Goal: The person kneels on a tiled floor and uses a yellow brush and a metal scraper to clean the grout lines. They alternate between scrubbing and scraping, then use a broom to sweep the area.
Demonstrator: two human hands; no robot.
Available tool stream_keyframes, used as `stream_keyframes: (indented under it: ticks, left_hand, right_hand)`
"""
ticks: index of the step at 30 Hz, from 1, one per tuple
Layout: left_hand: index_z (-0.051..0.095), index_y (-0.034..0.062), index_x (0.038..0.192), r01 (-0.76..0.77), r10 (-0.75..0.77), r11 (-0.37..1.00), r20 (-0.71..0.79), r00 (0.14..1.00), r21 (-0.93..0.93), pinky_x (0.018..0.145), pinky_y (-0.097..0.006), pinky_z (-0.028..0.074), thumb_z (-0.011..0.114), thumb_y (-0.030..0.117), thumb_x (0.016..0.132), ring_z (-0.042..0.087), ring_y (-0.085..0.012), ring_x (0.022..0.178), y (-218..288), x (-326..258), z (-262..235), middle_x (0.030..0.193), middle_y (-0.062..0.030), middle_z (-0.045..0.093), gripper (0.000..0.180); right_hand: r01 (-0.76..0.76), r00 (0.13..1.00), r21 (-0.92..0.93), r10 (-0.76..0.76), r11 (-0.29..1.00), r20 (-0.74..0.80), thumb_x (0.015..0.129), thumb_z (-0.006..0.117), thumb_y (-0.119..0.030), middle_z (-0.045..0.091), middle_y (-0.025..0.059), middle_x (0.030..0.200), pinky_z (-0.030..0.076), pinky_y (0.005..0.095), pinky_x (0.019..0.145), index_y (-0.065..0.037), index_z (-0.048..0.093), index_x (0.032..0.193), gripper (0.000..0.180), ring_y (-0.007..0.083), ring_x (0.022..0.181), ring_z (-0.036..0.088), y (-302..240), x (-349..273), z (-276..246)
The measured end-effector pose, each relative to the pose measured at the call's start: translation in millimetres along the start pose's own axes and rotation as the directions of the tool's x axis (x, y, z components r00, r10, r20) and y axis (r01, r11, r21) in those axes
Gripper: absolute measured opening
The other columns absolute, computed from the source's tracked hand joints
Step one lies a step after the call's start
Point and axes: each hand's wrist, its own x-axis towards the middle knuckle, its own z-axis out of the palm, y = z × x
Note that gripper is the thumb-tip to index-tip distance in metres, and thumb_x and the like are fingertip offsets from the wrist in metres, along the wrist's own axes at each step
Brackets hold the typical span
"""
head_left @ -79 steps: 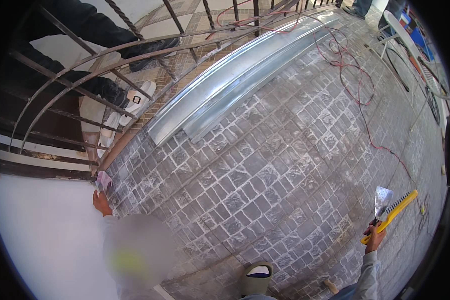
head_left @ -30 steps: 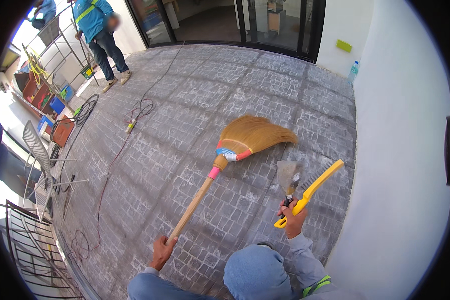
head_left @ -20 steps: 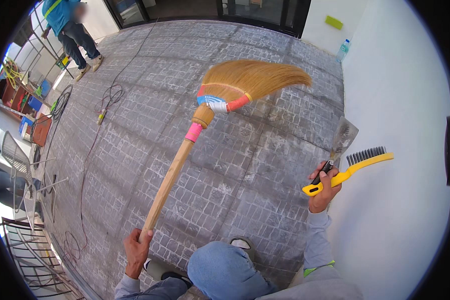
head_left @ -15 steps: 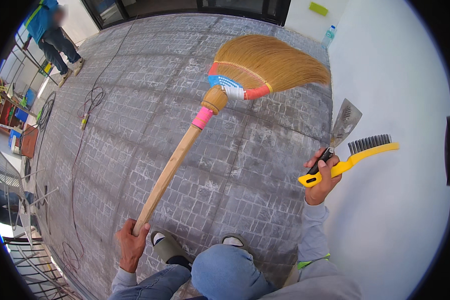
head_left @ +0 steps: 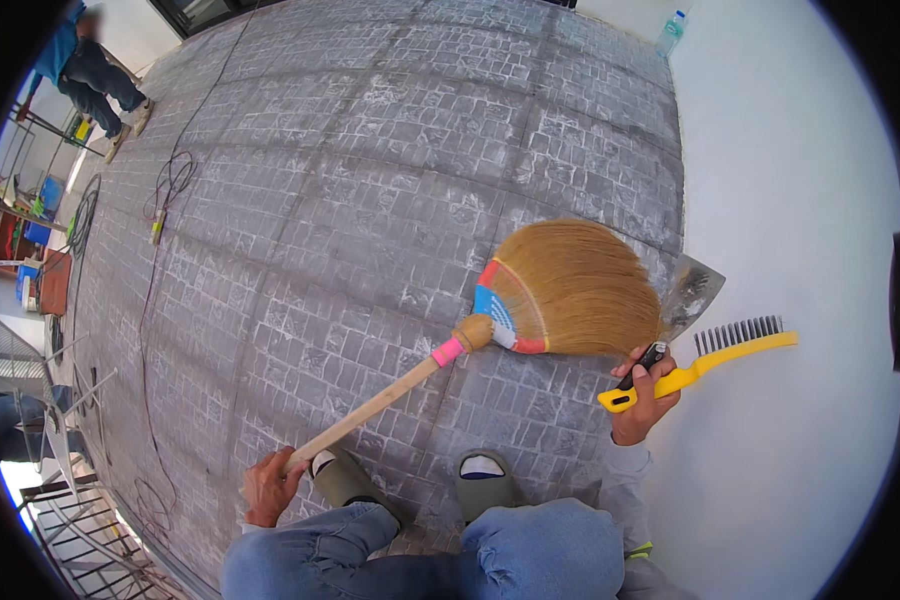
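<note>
My left hand (head_left: 268, 486) is closed round the end of the wooden handle of a grass broom (head_left: 570, 285). Its wide straw head, bound with red, blue and white, spreads to the right, and its bristle tips come up to my right hand (head_left: 645, 405). In that hand are two tools at once: a yellow-handled wire brush (head_left: 745, 347), dark bristles pointing up, and a scraper (head_left: 692, 297) with a black handle and a broad, stained metal blade. The straw partly covers the area by the scraper's blade.
A white wall (head_left: 790, 200) rises close on my right, with a water bottle (head_left: 671, 33) at its far corner. Thin cables (head_left: 175, 180) run along the grey paved floor (head_left: 370, 230) at left. A metal chair (head_left: 25, 360) stands far left; another person (head_left: 95, 75) is at upper left.
The broom head has swung down and to the right, nearer my right hand. My left hand still grips the handle's end. The right hand with its tools has dropped slightly.
</note>
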Motion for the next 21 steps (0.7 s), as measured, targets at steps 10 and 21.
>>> stream_keyframes:
  ticks: [10, 21]
  left_hand:
    - [0.045, -0.0017, 0.074, 0.598, -0.565, 0.8, -0.395, 0.724, -0.051, 0.05, -0.036, 0.028, 0.054, 0.037, 0.095, 0.033, -0.0168, 0.055, -145, -122, -20, 0.057, -0.0115, 0.036, 0.045]
    - [0.045, -0.0002, 0.071, 0.484, -0.521, 0.854, -0.298, 0.8, -0.194, 0.048, -0.036, 0.026, 0.055, 0.038, 0.095, 0.028, -0.0156, 0.052, -104, -84, -11, 0.054, -0.0081, 0.032, 0.046]
  right_hand:
    - [-0.047, 0.998, -0.038, 0.045, 0.998, -0.043, 0.077, 0.055, 0.007, 0.052, 0.0151, 0.091, 0.054, 0.0309, 0.062, -0.008, 0.036, 0.075, 0.024, 0.0175, 0.067, 0.057, 11, -10, -13]
    - [-0.099, 0.995, -0.096, 0.096, 0.99, -0.033, 0.078, 0.054, 0.006, 0.053, 0.0152, 0.09, 0.054, 0.0328, 0.061, -0.009, 0.036, 0.076, 0.023, 0.0178, 0.068, 0.056, 19, -27, -25]
